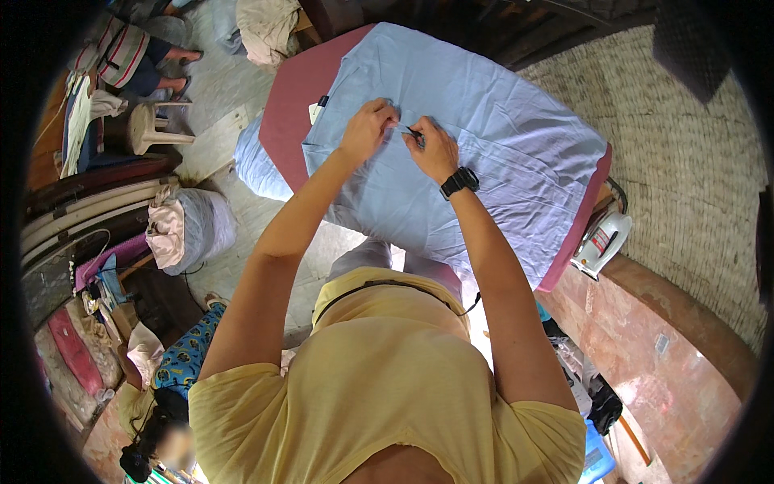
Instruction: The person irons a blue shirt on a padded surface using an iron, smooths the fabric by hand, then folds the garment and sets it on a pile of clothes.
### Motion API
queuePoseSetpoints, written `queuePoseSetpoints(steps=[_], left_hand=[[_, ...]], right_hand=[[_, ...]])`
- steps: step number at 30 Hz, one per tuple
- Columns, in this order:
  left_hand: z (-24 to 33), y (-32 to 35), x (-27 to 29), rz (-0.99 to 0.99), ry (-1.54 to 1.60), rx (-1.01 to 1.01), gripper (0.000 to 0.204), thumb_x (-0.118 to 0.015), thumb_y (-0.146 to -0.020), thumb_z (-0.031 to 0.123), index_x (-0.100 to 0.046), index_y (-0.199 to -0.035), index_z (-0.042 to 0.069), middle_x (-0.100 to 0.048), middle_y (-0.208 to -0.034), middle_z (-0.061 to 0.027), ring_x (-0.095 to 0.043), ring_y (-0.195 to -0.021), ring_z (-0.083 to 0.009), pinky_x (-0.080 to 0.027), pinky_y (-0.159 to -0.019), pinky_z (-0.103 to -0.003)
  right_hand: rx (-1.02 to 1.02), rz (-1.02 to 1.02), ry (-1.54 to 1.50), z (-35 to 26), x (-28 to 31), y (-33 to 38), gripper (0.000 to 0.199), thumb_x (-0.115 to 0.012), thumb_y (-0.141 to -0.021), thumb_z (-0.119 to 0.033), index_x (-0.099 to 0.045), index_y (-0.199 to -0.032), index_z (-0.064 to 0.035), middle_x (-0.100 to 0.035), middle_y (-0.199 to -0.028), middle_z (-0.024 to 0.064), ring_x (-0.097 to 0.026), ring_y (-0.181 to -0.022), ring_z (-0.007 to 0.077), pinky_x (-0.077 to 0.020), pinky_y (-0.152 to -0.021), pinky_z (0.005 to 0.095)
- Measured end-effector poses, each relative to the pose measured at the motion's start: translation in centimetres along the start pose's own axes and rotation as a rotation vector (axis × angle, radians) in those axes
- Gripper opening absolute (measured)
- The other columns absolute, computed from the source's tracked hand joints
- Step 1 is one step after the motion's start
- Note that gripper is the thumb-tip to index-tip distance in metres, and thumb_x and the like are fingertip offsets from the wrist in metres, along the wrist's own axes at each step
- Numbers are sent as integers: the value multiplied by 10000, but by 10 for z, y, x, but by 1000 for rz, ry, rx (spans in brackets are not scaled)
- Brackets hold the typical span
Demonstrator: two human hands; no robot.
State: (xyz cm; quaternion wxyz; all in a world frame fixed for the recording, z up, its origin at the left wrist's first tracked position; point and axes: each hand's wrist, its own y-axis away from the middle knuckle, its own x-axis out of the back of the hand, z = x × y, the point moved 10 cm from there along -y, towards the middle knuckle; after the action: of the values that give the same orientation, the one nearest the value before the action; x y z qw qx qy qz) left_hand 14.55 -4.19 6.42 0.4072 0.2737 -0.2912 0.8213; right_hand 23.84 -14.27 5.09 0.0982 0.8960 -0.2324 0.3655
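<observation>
Evidently the wide light-blue cotton cloth lies spread flat over the maroon padded tabletop in the upper middle of the frame so that its surface stays smooth for close work. Near its centre the left hand is closed, pinching up a small fold of the fabric, while the right hand, wearing a black wristwatch, is curled around a small dark tool held right at that fold. A white electric iron stands at the tabletop's right edge, within reach but off the cloth.
</observation>
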Motion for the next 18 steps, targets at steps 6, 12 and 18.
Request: queuePoseSetpoints(steps=[6,12,18], left_hand=[[-12,-1,-1,-34,-2,58,164,-627,-794,-35,-587,-929,49,-588,-905,-116,-582,-923,-341,-485,-784,-426],[-3,-1,4,-54,70,12,147,-624,-791,-28,-582,-909,48,-595,-904,-110,-579,-940,-330,-481,-825,-413],[7,1,-4,-78,-138,-87,157,-614,-787,-4,-571,-932,39,-576,-985,-121,-558,-1006,-326,-478,-866,-399]], right_hand=[[-62,-28,-39,1,1,0,253,-705,-857,-269,-586,-978,-82,-718,-917,107,-687,-851,314,-518,-709,421],[-25,-8,-34,4,-2,-3,244,-688,-849,-292,-580,-967,-107,-686,-826,75,-677,-783,304,-502,-664,460],[17,2,65,-8,-2,-6,181,-647,-871,-266,-569,-948,-121,-673,-843,75,-655,-792,335,-487,-652,477]])
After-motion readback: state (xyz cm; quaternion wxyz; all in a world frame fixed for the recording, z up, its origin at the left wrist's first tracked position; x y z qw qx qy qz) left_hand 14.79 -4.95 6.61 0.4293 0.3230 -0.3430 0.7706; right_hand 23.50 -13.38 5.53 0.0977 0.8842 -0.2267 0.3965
